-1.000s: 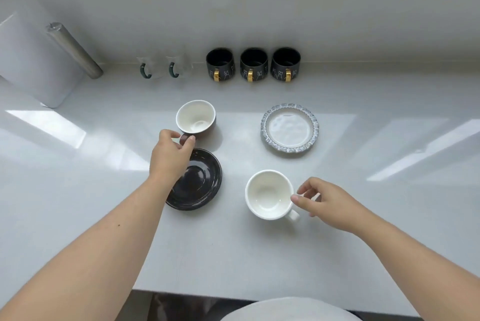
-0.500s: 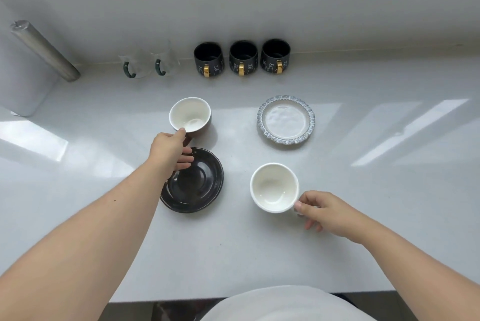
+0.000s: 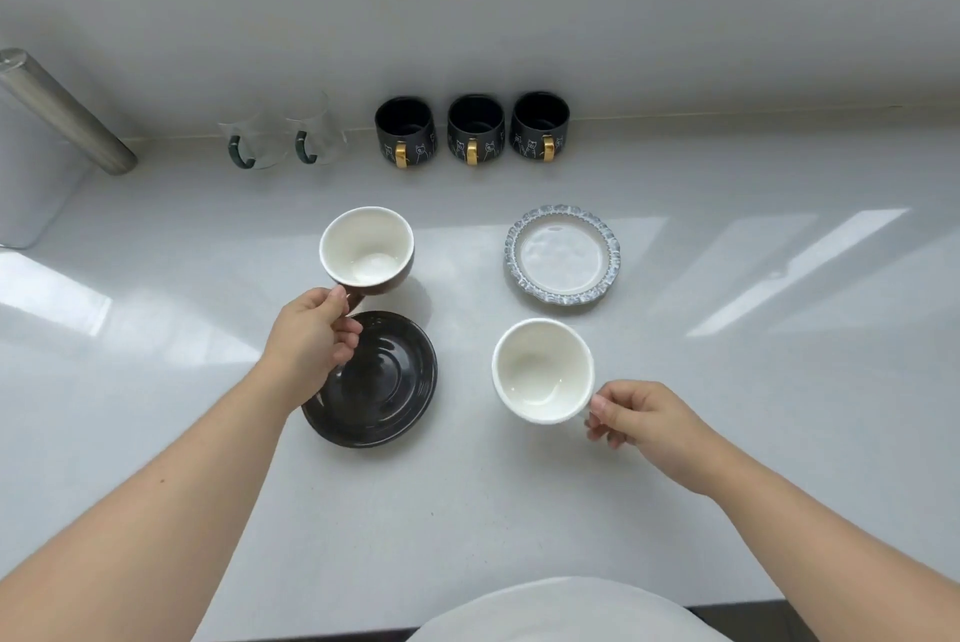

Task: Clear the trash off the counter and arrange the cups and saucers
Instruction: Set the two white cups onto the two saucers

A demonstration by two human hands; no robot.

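Both hands grip cups – brown cup (image 3: 367,251) left, white cup (image 3: 543,371) right

A metal cylinder (image 3: 62,108) leans over a white container (image 3: 31,189) at the far left of the worktop (image 3: 727,433). A plain white wall (image 3: 519,2) stands behind.

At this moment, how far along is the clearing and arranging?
Done: no trash shows on the counter.

In hand: the left hand holds the brown cup by its handle; the right hand holds the white cup.

Left: neither cup sits on the black saucer or the blue-rimmed saucer.
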